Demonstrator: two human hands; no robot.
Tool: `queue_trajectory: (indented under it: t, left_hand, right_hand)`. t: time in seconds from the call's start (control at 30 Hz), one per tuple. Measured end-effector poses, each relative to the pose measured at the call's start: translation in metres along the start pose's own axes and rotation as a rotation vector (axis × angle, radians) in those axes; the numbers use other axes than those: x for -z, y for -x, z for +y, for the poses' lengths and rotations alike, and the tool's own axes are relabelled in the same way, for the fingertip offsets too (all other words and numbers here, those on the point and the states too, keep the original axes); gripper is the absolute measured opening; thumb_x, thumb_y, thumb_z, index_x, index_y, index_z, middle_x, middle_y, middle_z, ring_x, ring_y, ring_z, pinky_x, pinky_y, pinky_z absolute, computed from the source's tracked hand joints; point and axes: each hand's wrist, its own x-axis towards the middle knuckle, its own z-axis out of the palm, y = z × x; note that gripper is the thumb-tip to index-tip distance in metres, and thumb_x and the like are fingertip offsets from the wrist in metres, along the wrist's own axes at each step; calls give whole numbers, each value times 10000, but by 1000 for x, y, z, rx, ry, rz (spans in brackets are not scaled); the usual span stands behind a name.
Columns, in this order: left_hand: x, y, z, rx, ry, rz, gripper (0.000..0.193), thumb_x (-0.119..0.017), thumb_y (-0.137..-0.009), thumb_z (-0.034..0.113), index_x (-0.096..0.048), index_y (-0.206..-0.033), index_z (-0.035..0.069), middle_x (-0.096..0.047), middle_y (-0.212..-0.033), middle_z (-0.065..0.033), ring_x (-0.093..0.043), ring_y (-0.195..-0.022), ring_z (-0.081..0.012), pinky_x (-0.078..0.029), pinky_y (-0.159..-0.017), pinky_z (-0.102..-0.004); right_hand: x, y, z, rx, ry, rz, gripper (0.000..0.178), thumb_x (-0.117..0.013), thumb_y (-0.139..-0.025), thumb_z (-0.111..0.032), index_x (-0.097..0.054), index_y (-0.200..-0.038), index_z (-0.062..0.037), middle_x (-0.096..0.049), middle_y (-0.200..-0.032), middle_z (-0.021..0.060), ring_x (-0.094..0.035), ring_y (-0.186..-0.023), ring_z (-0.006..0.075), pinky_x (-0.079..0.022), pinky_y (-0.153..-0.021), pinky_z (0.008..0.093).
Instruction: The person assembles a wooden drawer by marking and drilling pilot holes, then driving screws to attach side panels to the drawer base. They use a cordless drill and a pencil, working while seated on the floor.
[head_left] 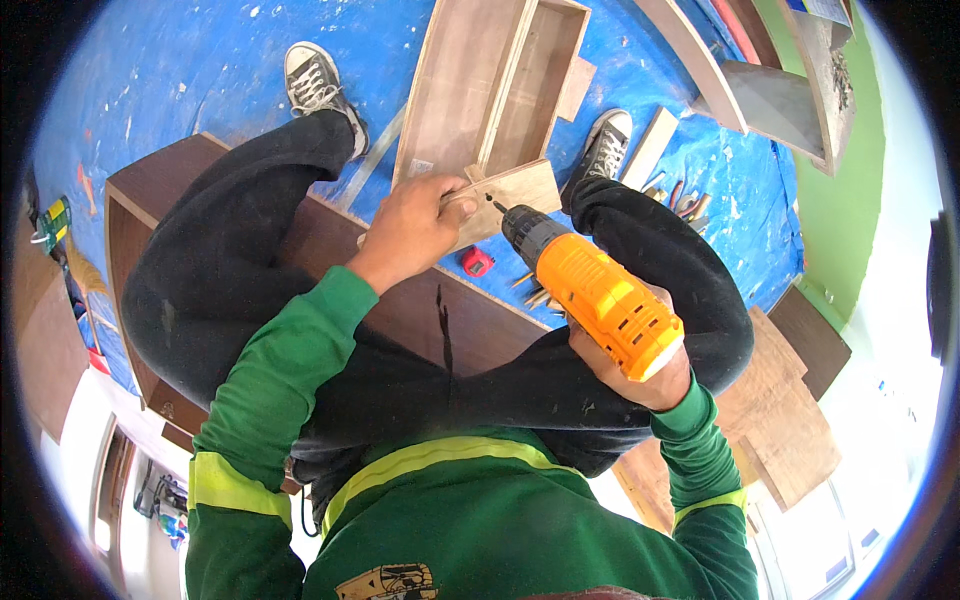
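Observation:
My right hand point(600, 365) is wrapped round the grip of an orange and black power drill point(600, 295). The drill points up and left, its thin bit at a dark hole in a small wooden board point(525, 190); whether the bit touches the wood I cannot tell. My left hand point(420, 225) grips that board near its left end, the thumb lying on its face. Just beyond the board is a long wooden drawer-like box point(460, 85), partly hidden behind it. I sit astride a dark brown wooden cabinet point(400, 320).
A red tape measure point(477, 262) lies on the blue tarp point(220, 80) below the board. Pliers and other hand tools point(690, 205) rest by my right shoe point(605, 145), beside a pale wood strip point(650, 148). Loose boards point(780, 420) lie at the right, and curved panels point(700, 60) stand far right.

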Motion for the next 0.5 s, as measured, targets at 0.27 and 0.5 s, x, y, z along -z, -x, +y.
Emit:
queue_trajectory:
  t: [0.27, 0.5]
  left_hand:
    - [-3, -2, -3, -4, -21, -16, 379, -692, -1045, 330, -774, -1266, 34, -758, -1199, -257, -718, -1143, -450, -549, -995, -519]
    - [-2, 1, 1, -12, 19, 16, 359, -691, -1034, 313, -787, -1235, 32, -755, -1158, -265, -710, -1132, -458, -538, -1005, -541]
  right_hand:
    - [-2, -3, -3, -104, -71, -59, 360, -870, -795, -57, -738, -1129, -25, -738, -1011, 155, -739, -890, 379, -601, -792, 415]
    - [-9, -6, -3, -87, 14, -63, 284, -823, -914, -78, -761, -1189, -47, -795, -1032, 110, -789, -942, 281, -624, -841, 366]
